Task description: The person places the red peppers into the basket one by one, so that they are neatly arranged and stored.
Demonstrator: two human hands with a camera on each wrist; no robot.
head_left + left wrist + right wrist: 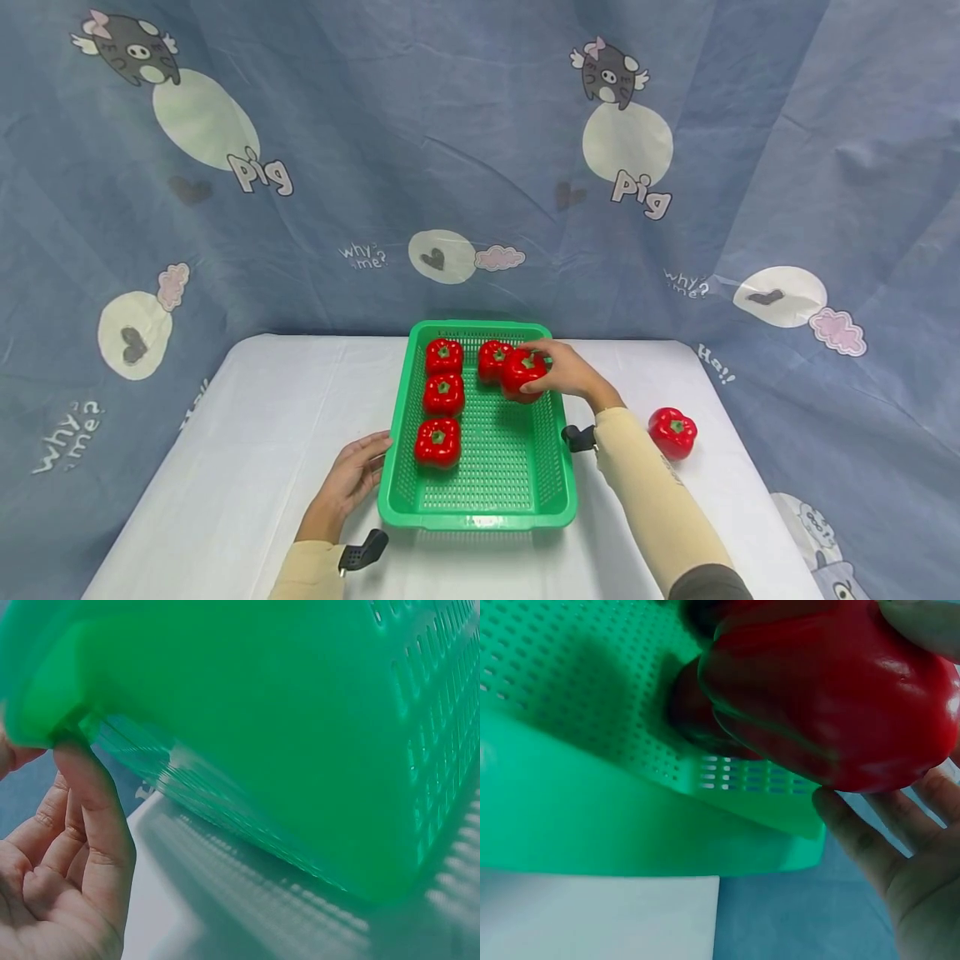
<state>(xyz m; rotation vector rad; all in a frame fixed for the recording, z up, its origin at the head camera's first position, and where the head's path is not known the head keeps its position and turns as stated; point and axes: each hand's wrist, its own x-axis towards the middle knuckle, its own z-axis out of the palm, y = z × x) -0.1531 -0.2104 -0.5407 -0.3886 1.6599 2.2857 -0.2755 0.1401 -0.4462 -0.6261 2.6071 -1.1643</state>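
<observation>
My right hand [562, 367] grips a glossy red bell pepper [523, 374] over the right side of a green plastic basket [480, 522]. In the right wrist view, the fingers and thumb wrap the held pepper [832, 690]. Behind it, another pepper [492, 358] sits in the far part of the basket, partly covered. Three more red peppers stand in a column along the basket's left side, the nearest pepper [438, 442] a little apart. At the basket's left rim, my left hand [358, 472] pinches the edge, fingertips under the lip in the left wrist view.
One red pepper [672, 433] lies on the white table [285, 442] to the right, beside my right forearm. A blue patterned cloth [480, 167] hangs behind the table. Dark wrist cameras sit near both wrists, close to the basket.
</observation>
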